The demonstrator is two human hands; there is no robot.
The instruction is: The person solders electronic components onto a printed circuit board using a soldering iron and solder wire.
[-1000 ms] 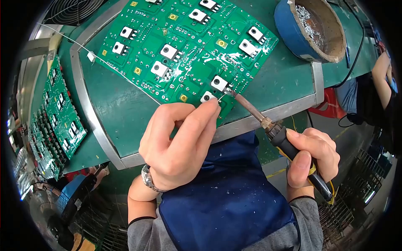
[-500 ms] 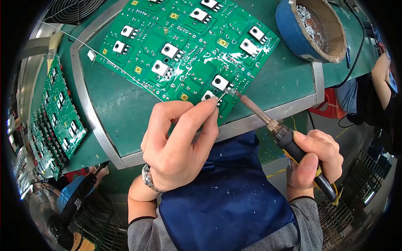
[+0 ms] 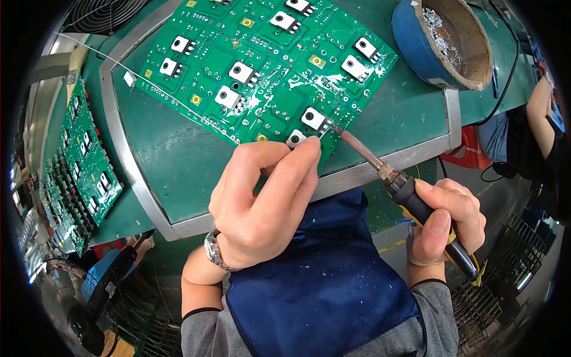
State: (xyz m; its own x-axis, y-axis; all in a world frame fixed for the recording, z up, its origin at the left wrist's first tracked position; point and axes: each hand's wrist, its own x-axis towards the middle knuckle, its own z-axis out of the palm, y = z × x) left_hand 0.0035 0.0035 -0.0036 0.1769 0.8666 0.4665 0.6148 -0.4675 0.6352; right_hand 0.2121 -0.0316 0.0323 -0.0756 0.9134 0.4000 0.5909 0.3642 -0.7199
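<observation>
A green circuit board (image 3: 279, 89) lies on the bench, dotted with several white, black-legged components. My right hand (image 3: 446, 223) is wrapped round the dark handle of a soldering iron (image 3: 366, 149). Its tip meets the legs of a white component (image 3: 313, 118) near the board's near right edge. My left hand (image 3: 262, 202) pinches a thin solder wire, which runs in from the upper left across the board. The fingertips are close to the iron's tip, over another white component (image 3: 296, 138), and hide the wire's end.
A blue round tub (image 3: 416, 44) with silvery solder scraps stands at the back right. Several more boards (image 3: 83, 160) stand upright in a row at the left. A metal frame edge (image 3: 380, 159) borders the bench. A fan grille (image 3: 101, 15) is at the far left; another person's arm (image 3: 540, 101) shows at right.
My left hand has shifted slightly right and up, bringing its fingertips nearer the iron's tip. The iron has barely moved, and the board stays in place.
</observation>
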